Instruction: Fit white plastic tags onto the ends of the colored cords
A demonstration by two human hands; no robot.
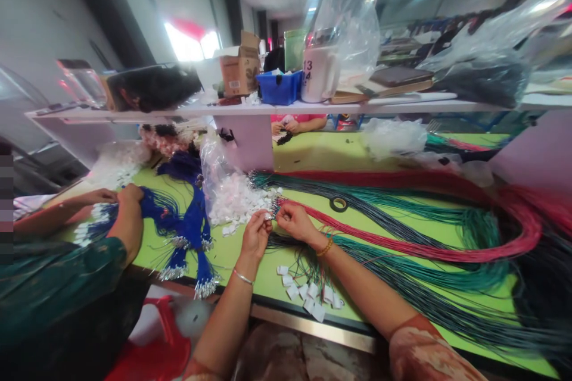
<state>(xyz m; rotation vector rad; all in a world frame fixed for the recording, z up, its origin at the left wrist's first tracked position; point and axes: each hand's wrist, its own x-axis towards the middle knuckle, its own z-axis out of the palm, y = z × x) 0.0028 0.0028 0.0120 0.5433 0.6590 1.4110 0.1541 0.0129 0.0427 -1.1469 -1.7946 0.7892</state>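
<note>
My left hand (255, 233) and my right hand (295, 220) meet over the green table (250, 268), fingers pinched together at a small white tag (268, 216) and the end of a thin cord. The right hand touches the ends of the red cords (402, 244) and teal cords (402, 205) that fan out to the right. A heap of loose white tags (236, 202) lies just behind my hands. Several tagged cords (308, 294) rest near the table's front edge below my wrists.
A person in a green sleeve (58, 274) works at my left with bundles of blue cords (187, 226). A tape roll (338, 204) lies on the table. A shelf (268, 110) carries a cardboard box, a blue bin and plastic bags. Another person's hands (286, 126) show beyond it.
</note>
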